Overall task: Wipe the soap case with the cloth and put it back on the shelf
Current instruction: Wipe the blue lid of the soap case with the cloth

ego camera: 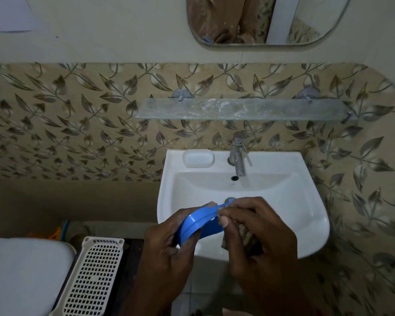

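My left hand (pixel 169 242) grips a blue plastic soap case (pixel 198 222), tilted on its edge over the front rim of the sink. My right hand (pixel 260 233) holds a dark brownish cloth (pixel 246 236) bunched in its fingers, with thumb and fingertips pressed against the case's right side. The cloth is mostly hidden inside the hand. Above, a frosted glass shelf (pixel 244 109) hangs on the wall with nothing on it.
A white sink (pixel 283 195) with a metal tap (pixel 237 156) is below the shelf; a white soap dish (pixel 198 158) rests on its back left corner. A mirror (pixel 260 19) hangs above. A white perforated basket (pixel 94 277) and a toilet lid (pixel 25 277) are at lower left.
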